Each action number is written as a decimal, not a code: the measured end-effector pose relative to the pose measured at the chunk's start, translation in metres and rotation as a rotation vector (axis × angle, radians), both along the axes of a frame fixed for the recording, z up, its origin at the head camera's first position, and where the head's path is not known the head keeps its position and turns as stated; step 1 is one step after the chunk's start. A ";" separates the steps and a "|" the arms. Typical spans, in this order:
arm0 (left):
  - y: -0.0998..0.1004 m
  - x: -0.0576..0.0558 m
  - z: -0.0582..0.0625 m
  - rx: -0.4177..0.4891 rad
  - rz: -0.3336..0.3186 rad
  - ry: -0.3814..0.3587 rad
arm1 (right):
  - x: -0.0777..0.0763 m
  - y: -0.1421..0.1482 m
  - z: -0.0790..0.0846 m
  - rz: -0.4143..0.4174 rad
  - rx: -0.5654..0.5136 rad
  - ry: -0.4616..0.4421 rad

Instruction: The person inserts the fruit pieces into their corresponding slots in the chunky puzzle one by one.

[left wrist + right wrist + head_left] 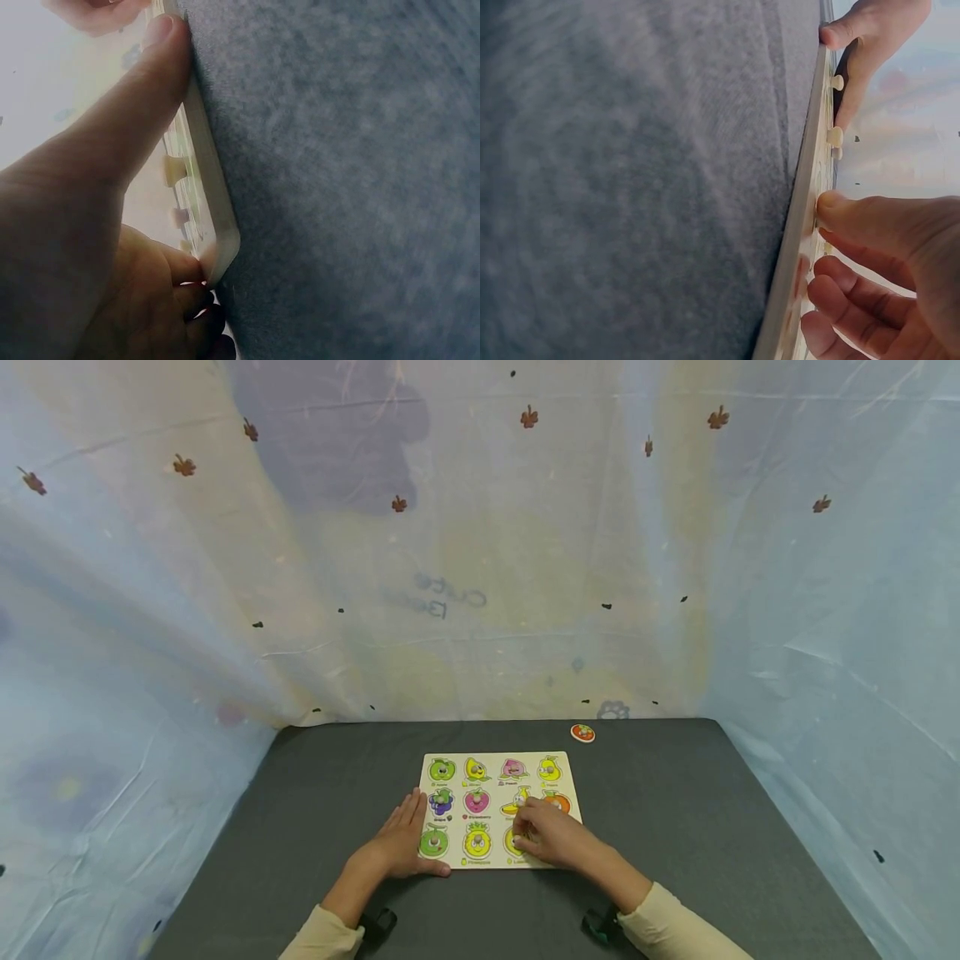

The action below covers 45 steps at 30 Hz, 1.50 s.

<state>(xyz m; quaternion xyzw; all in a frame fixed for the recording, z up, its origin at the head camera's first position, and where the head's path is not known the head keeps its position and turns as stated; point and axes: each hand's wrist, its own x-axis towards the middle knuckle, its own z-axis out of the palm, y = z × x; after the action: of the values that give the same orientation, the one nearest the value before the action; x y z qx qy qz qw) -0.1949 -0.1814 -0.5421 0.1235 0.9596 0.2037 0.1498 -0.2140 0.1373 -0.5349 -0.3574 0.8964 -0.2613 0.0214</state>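
A cream wooden fruit puzzle board (457,782) lies flat on the dark table, its knobbed pieces in rows. My left hand (405,839) rests at the board's left side, fingers along the edge and thumb on the front corner. With curled fingers, my right hand (555,833) pinches the knob of the yellow lemon piece (510,841) in the front row. In the right wrist view, its thumb and index fingertip meet at the board's surface; the knob itself is hidden. That hand covers the front right corner and part of the orange piece (557,799).
A loose round red-orange piece (582,732) lies near the table's back edge, behind the board. Dark grey cloth (675,827) covers the table. Pale printed curtains (480,568) hang behind and at both sides. Dark straps (600,927) circle the wrists.
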 end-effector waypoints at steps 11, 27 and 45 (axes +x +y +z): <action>0.000 0.000 0.000 0.015 -0.012 -0.003 | 0.001 0.003 0.006 -0.039 -0.011 -0.012; 0.000 0.000 0.000 0.030 -0.016 -0.009 | -0.024 0.025 0.023 -0.129 -0.075 -0.012; -0.002 -0.001 -0.003 0.046 -0.012 0.003 | -0.066 0.060 0.022 -0.396 -0.083 0.025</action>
<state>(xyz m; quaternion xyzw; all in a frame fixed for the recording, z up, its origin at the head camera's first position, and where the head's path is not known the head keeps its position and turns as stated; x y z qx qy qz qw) -0.1958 -0.1837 -0.5449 0.1329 0.9541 0.2245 0.1469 -0.2796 0.1971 -0.5129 -0.1778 0.9378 -0.2928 -0.0565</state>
